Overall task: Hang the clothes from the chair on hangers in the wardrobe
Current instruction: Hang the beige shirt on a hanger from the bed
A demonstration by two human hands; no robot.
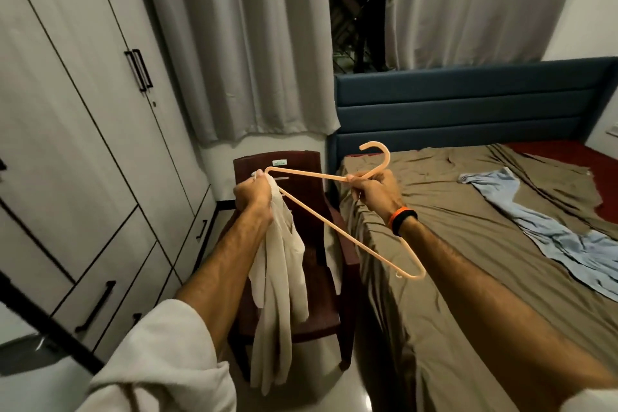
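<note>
Left hand (252, 192) grips cream garment (281, 278) at hanger (334, 227) end; right hand (374, 191) clasps its neck, hook up, above chair (314, 197), between wardrobe (83, 144) and bed (468, 244)

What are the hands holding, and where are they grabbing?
The right hand grips the hanger at its neck, just below the hook. The left hand bunches the top of a cream garment at the hanger's far end.

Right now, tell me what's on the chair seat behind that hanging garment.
The cream garment covers the middle of the dark chair. The seat parts showing look bare; what lies behind the cloth can't be seen.
</note>
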